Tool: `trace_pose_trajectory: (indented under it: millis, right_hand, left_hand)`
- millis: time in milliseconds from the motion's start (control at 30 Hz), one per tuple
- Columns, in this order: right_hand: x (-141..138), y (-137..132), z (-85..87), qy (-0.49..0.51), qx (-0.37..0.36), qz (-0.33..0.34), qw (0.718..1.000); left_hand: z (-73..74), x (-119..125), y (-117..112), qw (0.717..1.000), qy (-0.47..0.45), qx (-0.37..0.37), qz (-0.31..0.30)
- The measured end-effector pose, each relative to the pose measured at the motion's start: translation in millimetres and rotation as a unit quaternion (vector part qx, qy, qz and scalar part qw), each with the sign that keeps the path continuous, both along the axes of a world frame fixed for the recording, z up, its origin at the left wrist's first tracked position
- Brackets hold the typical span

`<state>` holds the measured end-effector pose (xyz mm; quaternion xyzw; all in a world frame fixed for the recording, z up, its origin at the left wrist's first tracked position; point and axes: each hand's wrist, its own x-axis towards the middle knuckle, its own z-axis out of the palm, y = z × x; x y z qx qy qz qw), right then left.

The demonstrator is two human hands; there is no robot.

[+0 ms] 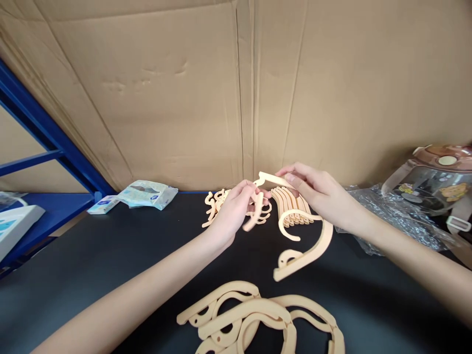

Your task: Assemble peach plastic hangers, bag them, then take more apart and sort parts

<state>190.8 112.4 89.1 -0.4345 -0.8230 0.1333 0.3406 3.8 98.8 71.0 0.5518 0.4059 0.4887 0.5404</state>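
Left grip (238, 201), right grip (317, 191) closed on hanger parts (272, 178), right's long axis leftward, near-level

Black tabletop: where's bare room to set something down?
Bare tabletop lies left of the left forearm, nearer than the pale-blue packet; also right of the front hangers, below the right forearm. Crowded: back middle, with hanger pieces.

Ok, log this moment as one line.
left hand: holding curved piece | right hand: holding strip | near: hangers | beyond: nested parts
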Motion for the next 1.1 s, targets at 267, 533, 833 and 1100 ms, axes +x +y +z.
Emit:
trace_pose_trajectory:
  millis: [267, 533, 833, 1100]
  right_hand:
    - [2, -1, -10.9, -0.361, 0.341, -0.067, 0.865]
    - [6, 7, -17.9, -0.405, 0.412, 0.022, 0.816]
    - [17, 15, -25.1, -0.295, 0.304, 0.066, 0.904]
    - [36, 23, 4.2, 0.057, -0.039, 0.018, 0.997]
  left_hand:
    - [-1.5, -1, -3, 0.994, 0.032, -0.056, -0.090]
    - [-17.5, 6, -12, 0.977, -0.049, -0.141, -0.154]
    - [-5.2, 10, -31, 0.974, -0.030, -0.119, -0.191]
    - [3.1, -25, 12, 0.979, 0.198, -0.005, -0.053]
